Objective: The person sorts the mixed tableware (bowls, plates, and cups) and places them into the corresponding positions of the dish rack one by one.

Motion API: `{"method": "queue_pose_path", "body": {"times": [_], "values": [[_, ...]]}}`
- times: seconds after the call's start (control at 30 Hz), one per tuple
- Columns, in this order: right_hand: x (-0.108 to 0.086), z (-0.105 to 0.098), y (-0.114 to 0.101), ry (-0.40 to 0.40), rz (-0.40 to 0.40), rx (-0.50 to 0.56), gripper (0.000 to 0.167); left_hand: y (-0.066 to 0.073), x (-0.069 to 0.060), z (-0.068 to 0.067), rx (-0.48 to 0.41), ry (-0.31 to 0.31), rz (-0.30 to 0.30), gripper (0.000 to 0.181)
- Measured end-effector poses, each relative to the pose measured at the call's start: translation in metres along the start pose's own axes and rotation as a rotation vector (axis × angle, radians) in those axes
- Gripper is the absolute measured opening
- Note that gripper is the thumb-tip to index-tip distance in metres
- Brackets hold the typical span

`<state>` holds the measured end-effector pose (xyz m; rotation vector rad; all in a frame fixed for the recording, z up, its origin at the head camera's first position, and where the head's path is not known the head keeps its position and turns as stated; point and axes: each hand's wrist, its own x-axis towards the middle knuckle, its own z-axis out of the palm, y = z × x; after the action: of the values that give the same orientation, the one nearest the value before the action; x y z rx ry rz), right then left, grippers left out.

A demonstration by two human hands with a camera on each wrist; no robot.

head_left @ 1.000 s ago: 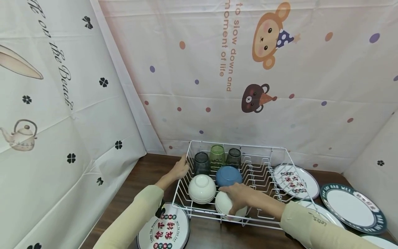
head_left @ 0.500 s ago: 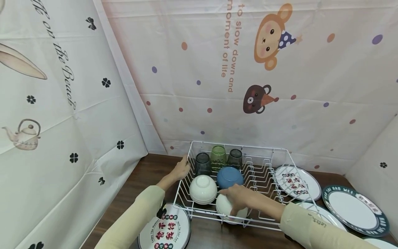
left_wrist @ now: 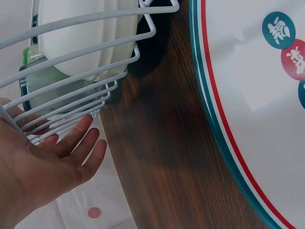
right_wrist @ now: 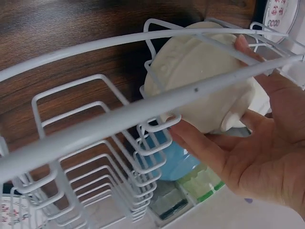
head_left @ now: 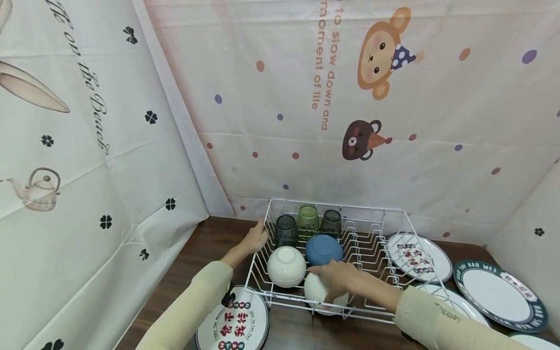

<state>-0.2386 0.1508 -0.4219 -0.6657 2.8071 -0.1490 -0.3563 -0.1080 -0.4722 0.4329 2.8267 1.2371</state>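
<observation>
My right hand (head_left: 336, 278) grips an upside-down white bowl (right_wrist: 205, 81) at the front of a white wire dish rack (head_left: 369, 311). In the right wrist view, thumb and fingers spread round the bowl's sides, its foot toward the palm. My left hand (head_left: 254, 237) holds the rack's left side; the left wrist view shows the hand (left_wrist: 52, 167) with a digit behind the wires and other fingers outside. Left of the gripped bowl sits another upturned white bowl (head_left: 286, 266), and behind it a blue bowl (head_left: 324, 250).
Two dark glasses (head_left: 286, 230) and a green glass (head_left: 307, 221) stand upside down along the rack's back. Printed plates (head_left: 232, 321) are stacked at the front left. Several more plates, one with a green rim (head_left: 498, 294), lie right of the rack on the wooden table (head_left: 188, 262).
The head view has shifted slightly. Both hands keep their places on the bowl and the rack; nothing else visibly moved.
</observation>
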Motion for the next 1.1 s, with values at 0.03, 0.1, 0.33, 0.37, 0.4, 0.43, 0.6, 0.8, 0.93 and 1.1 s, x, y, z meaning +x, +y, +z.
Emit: {"method": "queue_pose_path", "body": {"times": [0.03, 0.1, 0.33, 0.37, 0.4, 0.43, 0.6, 0.8, 0.93, 1.1], "values": [[-0.001, 0.0, 0.002, 0.013, -0.013, 0.014, 0.083, -0.001, 0.0, 0.001, 0.007, 0.0, 0.005, 0.053], [-0.003, -0.002, 0.009, 0.05, -0.048, 0.053, 0.077, -0.004, 0.0, 0.001, 0.012, -0.005, 0.012, 0.054], [0.0, -0.021, 0.065, 0.383, -0.136, 0.146, 0.032, -0.009, -0.002, -0.001, -0.015, 0.027, 0.016, 0.057], [-0.001, -0.024, 0.075, 0.437, -0.111, 0.137, 0.028, -0.009, -0.002, -0.002, -0.016, 0.031, 0.015, 0.057], [-0.002, -0.028, 0.087, 0.481, -0.076, 0.128, 0.027, -0.01, -0.002, -0.002, -0.011, 0.034, 0.017, 0.056], [-0.004, -0.031, 0.099, 0.512, -0.034, 0.118, 0.027, -0.01, -0.002, -0.003, -0.011, 0.035, 0.016, 0.056], [-0.019, -0.038, 0.16, 0.588, 0.155, 0.035, 0.026, -0.01, -0.003, -0.002, -0.032, 0.025, -0.002, 0.055], [-0.038, -0.02, 0.214, 0.551, 0.322, 0.019, 0.025, -0.01, -0.007, 0.0, -0.027, 0.035, -0.018, 0.053], [-0.047, -0.013, 0.23, 0.449, 0.395, 0.015, 0.03, -0.01, -0.008, 0.0, -0.035, 0.025, -0.012, 0.053], [-0.049, -0.015, 0.234, 0.245, 0.383, 0.043, 0.036, -0.009, -0.009, -0.001, -0.041, 0.024, -0.007, 0.053]]}}
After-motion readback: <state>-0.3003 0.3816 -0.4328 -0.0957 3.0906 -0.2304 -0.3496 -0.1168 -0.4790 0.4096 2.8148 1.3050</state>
